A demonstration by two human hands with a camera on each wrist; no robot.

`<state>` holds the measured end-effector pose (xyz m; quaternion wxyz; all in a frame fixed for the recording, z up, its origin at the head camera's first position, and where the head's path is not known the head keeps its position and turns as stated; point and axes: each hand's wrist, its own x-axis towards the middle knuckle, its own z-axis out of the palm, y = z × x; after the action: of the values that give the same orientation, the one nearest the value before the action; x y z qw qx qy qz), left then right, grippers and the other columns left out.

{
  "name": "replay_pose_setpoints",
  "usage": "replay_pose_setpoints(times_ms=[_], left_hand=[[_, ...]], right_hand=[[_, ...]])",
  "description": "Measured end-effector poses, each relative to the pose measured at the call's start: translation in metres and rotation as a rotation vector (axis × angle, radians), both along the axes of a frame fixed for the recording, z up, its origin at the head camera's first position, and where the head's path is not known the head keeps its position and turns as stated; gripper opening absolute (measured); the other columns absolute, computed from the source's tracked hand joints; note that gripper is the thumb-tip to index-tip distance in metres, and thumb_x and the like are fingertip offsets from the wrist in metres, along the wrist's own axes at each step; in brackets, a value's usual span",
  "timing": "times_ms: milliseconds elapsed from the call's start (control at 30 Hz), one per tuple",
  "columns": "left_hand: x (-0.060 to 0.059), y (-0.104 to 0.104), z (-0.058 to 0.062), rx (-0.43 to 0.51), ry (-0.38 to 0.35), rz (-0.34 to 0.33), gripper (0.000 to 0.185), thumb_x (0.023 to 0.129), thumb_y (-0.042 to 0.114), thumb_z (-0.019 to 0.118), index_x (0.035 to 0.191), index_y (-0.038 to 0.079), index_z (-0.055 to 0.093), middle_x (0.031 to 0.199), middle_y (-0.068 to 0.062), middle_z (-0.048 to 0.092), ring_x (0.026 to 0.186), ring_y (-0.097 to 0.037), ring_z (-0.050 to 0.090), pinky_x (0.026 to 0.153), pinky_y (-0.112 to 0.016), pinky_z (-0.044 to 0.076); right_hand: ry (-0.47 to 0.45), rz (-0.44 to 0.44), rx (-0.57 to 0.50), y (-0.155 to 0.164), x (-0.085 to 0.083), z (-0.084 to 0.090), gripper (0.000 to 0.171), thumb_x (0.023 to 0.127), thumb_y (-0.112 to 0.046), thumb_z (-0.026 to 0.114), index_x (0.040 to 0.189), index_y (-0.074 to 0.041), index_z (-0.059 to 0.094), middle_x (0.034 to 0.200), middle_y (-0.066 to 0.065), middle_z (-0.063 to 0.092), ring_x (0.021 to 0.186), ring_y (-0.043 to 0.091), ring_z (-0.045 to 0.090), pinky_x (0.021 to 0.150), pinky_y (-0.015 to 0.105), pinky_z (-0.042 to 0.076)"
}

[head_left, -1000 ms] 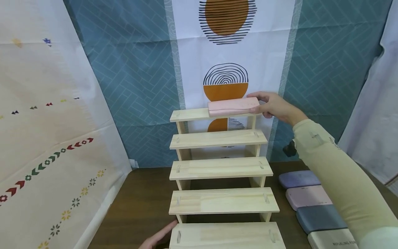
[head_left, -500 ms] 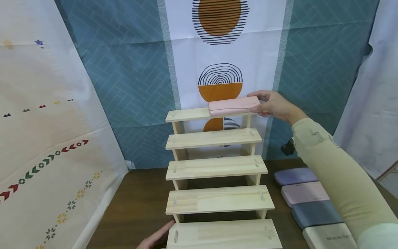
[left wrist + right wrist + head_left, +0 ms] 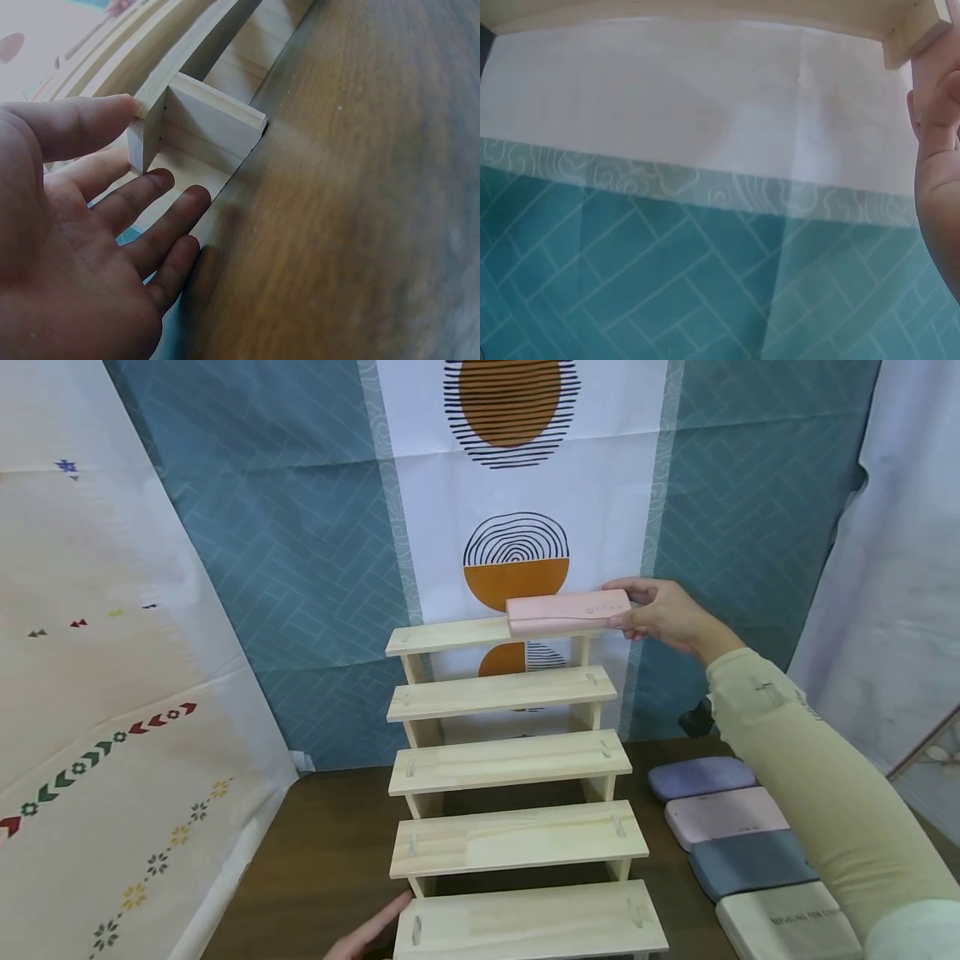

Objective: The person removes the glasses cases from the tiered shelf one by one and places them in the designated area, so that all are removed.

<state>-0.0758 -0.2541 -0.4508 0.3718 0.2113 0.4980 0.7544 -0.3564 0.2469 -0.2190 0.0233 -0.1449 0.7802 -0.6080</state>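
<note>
holding the pink case [image 3: 568,612] by its right end, the right hand [image 3: 660,614] has the fingers curled around it, with the thumb on top and the other fingers below. the pink case lies flat on the right part of the top step [image 3: 450,635] of a wooden stepped shelf [image 3: 510,764], and its right end sticks out past the end of that step, where the hand grips it. the arm wears a pale green sleeve [image 3: 817,793] that crosses the right side of the head view. the shelf has five steps that come down toward the person, and the four lower steps carry nothing. the left hand [image 3: 82,247] is low at the left front corner of the shelf; in the left wrist view its fingers are straight and relaxed, the thumb touches the edge of the bottom step [image 3: 161,86] and the fingertips reach the side board [image 3: 210,124] under it, holding nothing. on the brown tabletop [image 3: 330,852], just right of the shelf, four more cases lie in a row, each one touching the next: a purple case [image 3: 697,777] farthest away, then a light pink case [image 3: 723,814], a grey-blue case [image 3: 750,864], and a cream case [image 3: 787,927] nearest to the person. behind the shelf hangs a blue patterned cloth [image 3: 300,568] with a white banner [image 3: 517,485] that shows orange circles, and a pale cloth with small flowers [image 3: 97,693] covers the left side.
</note>
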Motion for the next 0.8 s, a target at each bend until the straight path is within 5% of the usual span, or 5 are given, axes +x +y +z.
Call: replay_pose_setpoints(times_ms=[233, 800], left_hand=[[-0.005, -0.002, -0.008, 0.092, -0.012, -0.025, 0.066, 0.098, -0.009, 0.024, 0.152, 0.015, -0.005, 0.156, -0.012, -0.003, 0.130, -0.047, 0.027, 0.097, -0.059, 0.031], [-0.005, -0.004, -0.006, 0.094, -0.003, -0.084, 0.074, 0.095, -0.014, 0.028, 0.151, 0.015, -0.010, 0.155, -0.018, 0.006, 0.126, -0.051, 0.031, 0.098, -0.057, 0.032]], right_hand=[[0.023, -0.026, 0.001, 0.021, 0.010, -0.001, 0.065, 0.078, -0.018, 0.079, 0.136, -0.010, 0.050, 0.118, 0.012, 0.056, 0.071, 0.024, 0.056, 0.061, 0.027, 0.050], [0.000, 0.001, -0.163, 0.093, 0.040, -0.021, 0.057, 0.087, 0.001, 0.066, 0.139, -0.004, 0.042, 0.115, 0.013, 0.053, 0.068, 0.019, 0.055, 0.058, 0.026, 0.049]])
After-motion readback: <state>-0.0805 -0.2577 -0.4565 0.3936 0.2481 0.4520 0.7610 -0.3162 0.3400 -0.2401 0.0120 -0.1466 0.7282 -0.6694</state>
